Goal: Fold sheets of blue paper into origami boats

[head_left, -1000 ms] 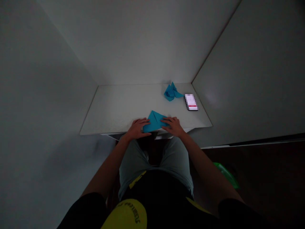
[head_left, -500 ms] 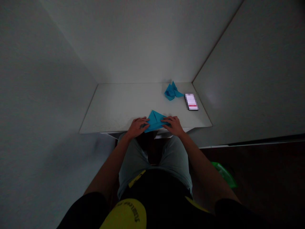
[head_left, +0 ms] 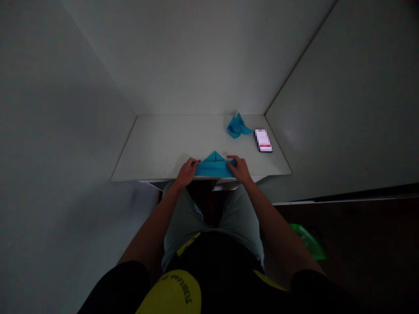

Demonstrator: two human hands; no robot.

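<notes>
A blue sheet of paper, folded to a low peak over a straight band, lies at the front edge of the white table. My left hand pinches its left end between thumb and fingers. At the other end, my right hand grips the paper with the thumb on the band and the index finger stretched out above it. Farther back on the table rests a second blue folded paper figure with pointed tips.
A phone with a lit, blurred screen lies right of the paper figure. White walls enclose the table at the back and both sides. On the dark floor at the lower right is a green plastic bag.
The paper has been turned level, and its lower band now runs straight along the table edge. Both hands have shifted to its two ends. The paper figure and phone stayed put.
</notes>
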